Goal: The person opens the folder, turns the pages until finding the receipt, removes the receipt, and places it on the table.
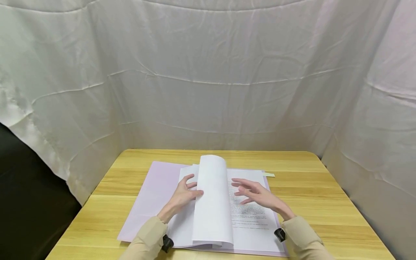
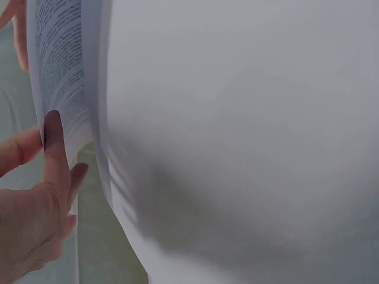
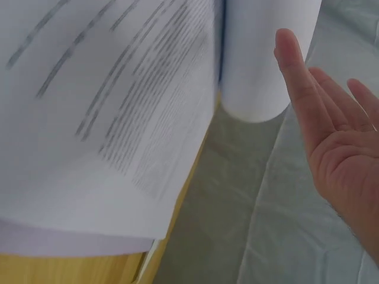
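A lilac folder lies spread open on the table, with white papers inside. One sheet of paper stands curved up in the middle, its blank side showing in the head view and printed lines on its other face in the left wrist view. My left hand pinches this sheet at its left edge, thumb against the paper. Over the printed page on the right side hovers my right hand, fingers spread and apart from the curved sheet, holding nothing.
A pale tab sticks out at the folder's upper right. The wooden table reaches out on both sides of the folder. Grey fabric curtains hang behind and at the sides, with a black area at the far left.
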The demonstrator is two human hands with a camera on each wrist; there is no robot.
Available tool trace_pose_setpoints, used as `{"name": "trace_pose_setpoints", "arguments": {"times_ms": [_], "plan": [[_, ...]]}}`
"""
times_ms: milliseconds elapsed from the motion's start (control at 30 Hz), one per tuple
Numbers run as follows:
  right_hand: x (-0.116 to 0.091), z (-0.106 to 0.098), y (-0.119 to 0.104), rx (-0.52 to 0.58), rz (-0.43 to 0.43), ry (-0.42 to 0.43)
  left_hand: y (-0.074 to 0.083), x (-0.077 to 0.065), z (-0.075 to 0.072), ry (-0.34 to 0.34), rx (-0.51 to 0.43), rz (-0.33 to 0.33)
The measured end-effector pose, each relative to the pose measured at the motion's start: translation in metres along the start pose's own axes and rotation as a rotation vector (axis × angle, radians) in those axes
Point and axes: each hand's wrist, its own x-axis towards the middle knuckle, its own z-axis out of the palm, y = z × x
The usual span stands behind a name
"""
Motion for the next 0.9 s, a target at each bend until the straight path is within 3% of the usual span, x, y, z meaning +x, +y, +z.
{"name": "trace_pose_setpoints", "arguments": {"times_ms": [200, 433, 900], "plan": [[-0.002, -0.013, 0.011, -0.036, 0.031, 0.047, -0.006, 0.003, -0.01, 0.047, 0.038, -0.037], [-0.003, -0.029, 0.025, -0.097, 0.084, 0.108, -0.011, 0.004, -0.024, 0.097, 0.128, -0.034], [0.003, -0.055, 0.055, -0.348, 0.176, 0.311, -0.019, 0.003, -0.045, 0.111, 0.478, 0.027]]}}
